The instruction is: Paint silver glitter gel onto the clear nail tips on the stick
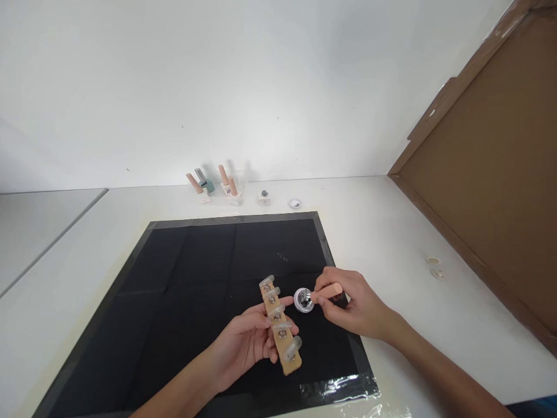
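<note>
My left hand [250, 339] grips a wooden nail tip stand [285, 349], which carries a slanting row of several clear false nails [277, 312]. The left index finger reaches out to the side of a small round jar [303, 300] of silvery glitter flakes. Pinched in my right hand [354, 302] is the peach-coloured cap of a nail polish brush [328, 292]. Its brush end points into or just over the jar; the bristles are too small to make out. Both hands are above the black mat [191, 319].
Behind the mat stand several nail polish bottles with peach or grey caps [232, 187], an uncapped bottle [264, 197] and a white jar lid [295, 204]. Two small round pieces [436, 273] lie at right, near a brown cardboard panel [487, 174]. Clear tape [339, 388] shines at the mat's front edge.
</note>
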